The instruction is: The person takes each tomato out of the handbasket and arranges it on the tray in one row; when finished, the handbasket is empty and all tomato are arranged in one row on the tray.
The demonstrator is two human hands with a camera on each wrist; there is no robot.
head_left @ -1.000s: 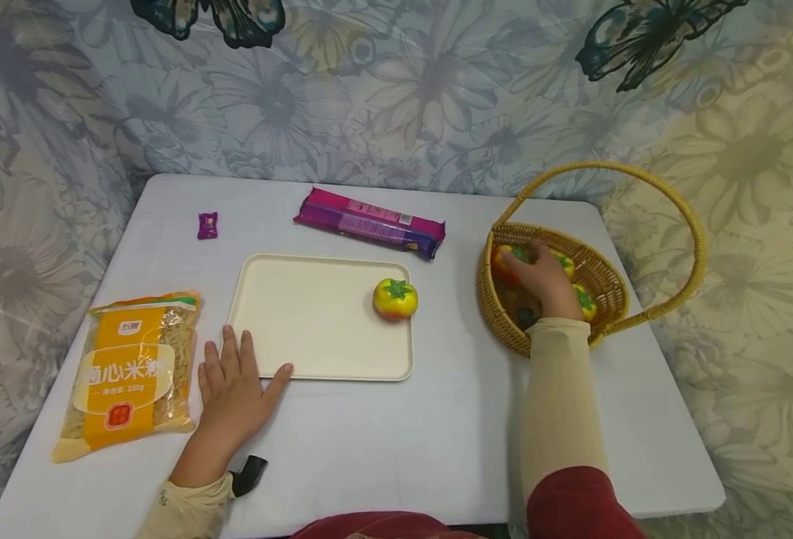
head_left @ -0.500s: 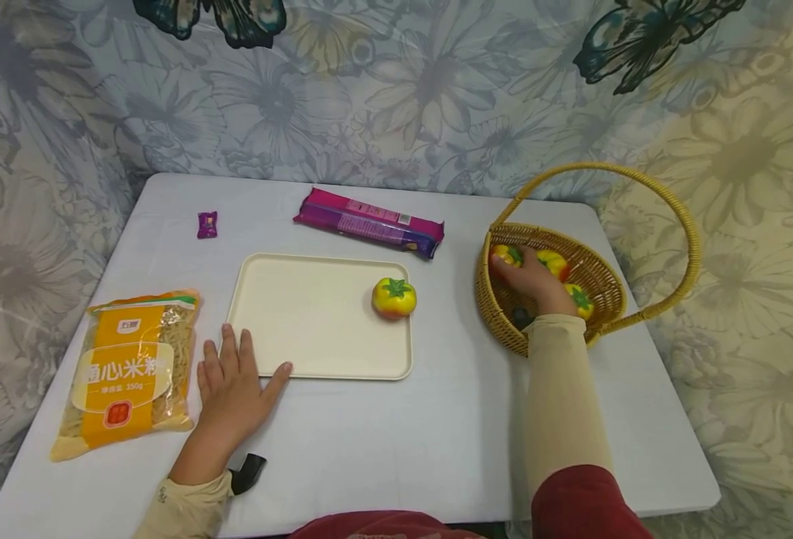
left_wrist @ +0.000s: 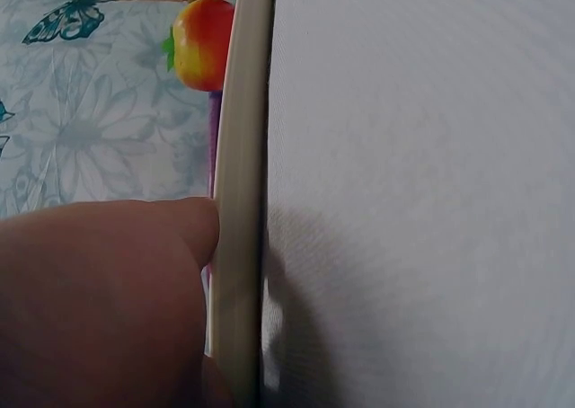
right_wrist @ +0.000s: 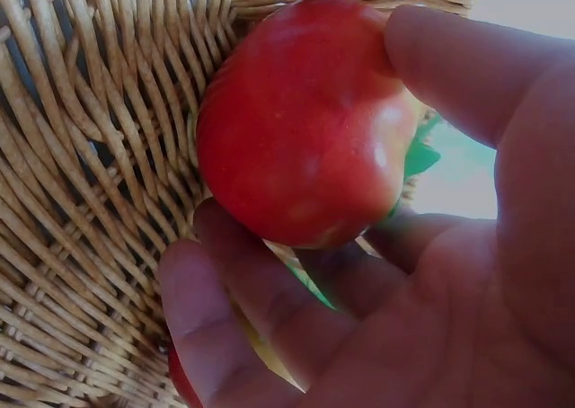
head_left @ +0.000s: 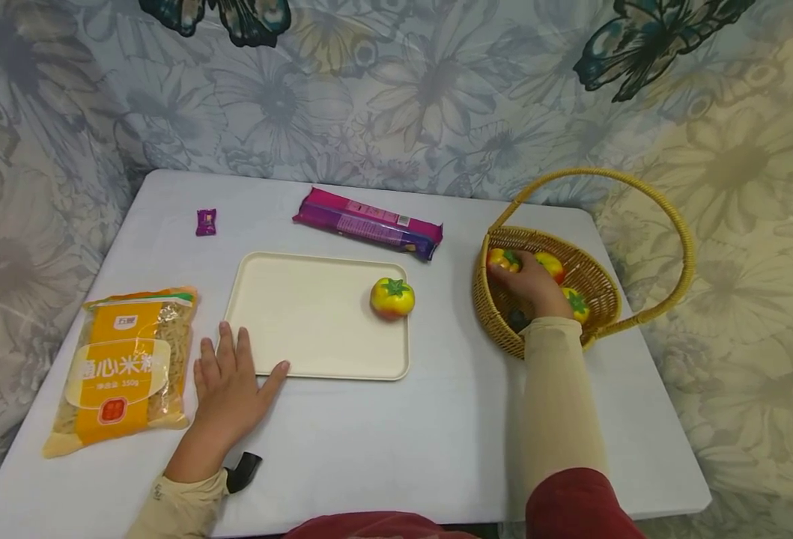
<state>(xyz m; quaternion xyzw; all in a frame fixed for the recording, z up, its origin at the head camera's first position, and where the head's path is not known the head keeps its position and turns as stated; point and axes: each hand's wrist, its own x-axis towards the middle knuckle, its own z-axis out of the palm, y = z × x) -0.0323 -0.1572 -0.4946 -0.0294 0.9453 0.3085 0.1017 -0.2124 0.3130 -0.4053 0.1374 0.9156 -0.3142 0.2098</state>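
Observation:
My right hand (head_left: 534, 286) reaches into the wicker basket (head_left: 500, 329) at the right. It grips a red-and-yellow tomato (right_wrist: 305, 125) with a green leafy top, thumb on one side and curled fingers on the other. Two similar tomatoes lie beside the hand in the basket, one at the back (head_left: 550, 266) and one at the right (head_left: 576, 305). My left hand (head_left: 231, 400) lies flat with spread fingers at the near left corner of the cream tray (head_left: 315, 322). In the left wrist view its thumb (left_wrist: 193, 228) touches the tray's rim. Another tomato (head_left: 392, 299) sits on the tray's right side.
A yellow bag of pasta (head_left: 123, 370) lies left of my left hand. Behind the tray are a long purple-pink packet (head_left: 369, 223) and a small purple sweet (head_left: 206, 222). The basket's tall handle (head_left: 682, 247) arches toward the right. A dark round thing (head_left: 517, 320) lies inside the basket.
My right hand has shifted slightly left in the basket, and the tomato in it shows more of its yellow side and green top. The left hand stays at the tray. The head view has shifted a little.

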